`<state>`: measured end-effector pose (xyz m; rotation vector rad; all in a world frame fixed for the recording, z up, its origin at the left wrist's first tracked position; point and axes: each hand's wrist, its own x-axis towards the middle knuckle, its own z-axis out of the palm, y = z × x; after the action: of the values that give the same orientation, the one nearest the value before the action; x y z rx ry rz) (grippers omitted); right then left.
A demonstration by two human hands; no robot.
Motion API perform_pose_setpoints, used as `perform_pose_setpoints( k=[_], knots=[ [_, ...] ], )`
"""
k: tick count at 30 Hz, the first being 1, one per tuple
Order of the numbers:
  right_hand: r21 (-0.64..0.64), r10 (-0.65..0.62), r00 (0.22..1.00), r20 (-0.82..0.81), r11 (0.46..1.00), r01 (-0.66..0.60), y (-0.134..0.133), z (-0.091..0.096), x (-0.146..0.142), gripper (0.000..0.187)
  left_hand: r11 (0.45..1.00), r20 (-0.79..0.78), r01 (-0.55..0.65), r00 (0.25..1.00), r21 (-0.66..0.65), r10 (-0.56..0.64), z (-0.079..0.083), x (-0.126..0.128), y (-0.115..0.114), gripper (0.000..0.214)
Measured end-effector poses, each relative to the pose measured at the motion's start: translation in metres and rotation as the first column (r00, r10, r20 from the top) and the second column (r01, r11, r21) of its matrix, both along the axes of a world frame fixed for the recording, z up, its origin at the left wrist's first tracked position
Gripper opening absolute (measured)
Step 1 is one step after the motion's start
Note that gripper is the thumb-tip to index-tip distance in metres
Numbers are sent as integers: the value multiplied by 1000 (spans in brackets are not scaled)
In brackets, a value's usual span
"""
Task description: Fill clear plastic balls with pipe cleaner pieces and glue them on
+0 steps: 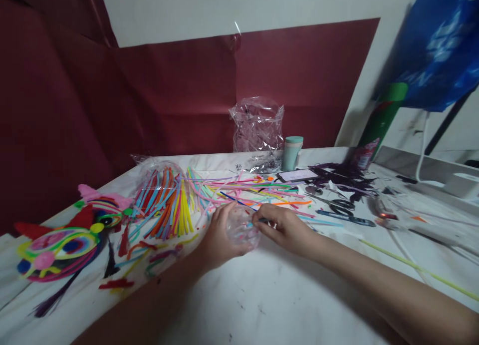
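1. The left hand [215, 237] is partly curled, its fingers along the far side and its thumb along the near side of a clear plastic piece [241, 231]; it grasps this rounded, see-through thing, which sits over the front part of the white table [262, 305].
2. The right hand [280, 227] is at the right side of the clear plastic piece, index finger and thumb brought close together in a pinch, the other fingers folded in. A slim bluish piece [264, 220] shows between those fingertips; its full shape is hidden.
3. Whether the right fingertips touch the clear plastic piece or stop just short of it cannot be told.
4. Left of and beyond the clear plastic piece lies a thick bundle of coloured fuzzy sticks [170, 205], with more loose strands directly behind.
5. Farther left of the clear plastic piece rests a bright mask-like decoration [60, 252] with tassels.
6. Right of and beyond the clear plastic piece are scissors [339, 205], a phone [298, 174] and a pale green container [292, 155].
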<state>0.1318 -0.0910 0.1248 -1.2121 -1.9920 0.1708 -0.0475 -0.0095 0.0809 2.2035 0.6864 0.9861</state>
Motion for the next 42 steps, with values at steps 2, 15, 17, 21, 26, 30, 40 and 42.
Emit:
perform_pose_setpoints(
  k=[2, 15, 17, 21, 26, 30, 40, 42],
  knots=[
    [5, -17, 1000, 11, 1000, 17, 0, -1, 0, 11, 1000, 9, -1, 1000, -13, 1, 1, 0, -1, 89],
    [34, 48, 996, 79, 998, -50, 0, 0, 0, 15, 997, -39, 2, 999, 76, 1, 5, -1, -4, 85],
    [55, 51, 994, 94, 997, -57, 0, -2, 0, 16, 997, -38, 5, 999, 73, -2, 6, -1, -4, 85],
    [102, 39, 991, 131, 993, -52, 2, -8, 0, 17, 999, -54, -3, 999, 36, 5, 8, -2, -6, 87],
    [143, 8, 985, 171, 989, -33, 1, -11, -1, 18, 995, -15, 63, 998, -76, -64, 11, -3, -9, 63],
    [159, 40, 989, 144, 985, -63, 0, -9, -5, 19, 986, 56, 41, 998, -163, -32, 12, -2, -9, 46],
    [-113, -32, 994, -101, 993, 21, 5, -2, 0, 9, 933, 180, 32, 983, -359, 35, 16, -1, -8, 41],
    [-111, -19, 994, -111, 994, 6, 6, -2, 2, 8, 922, 183, 40, 983, -384, 33, 14, -2, -5, 42]
  ],
)
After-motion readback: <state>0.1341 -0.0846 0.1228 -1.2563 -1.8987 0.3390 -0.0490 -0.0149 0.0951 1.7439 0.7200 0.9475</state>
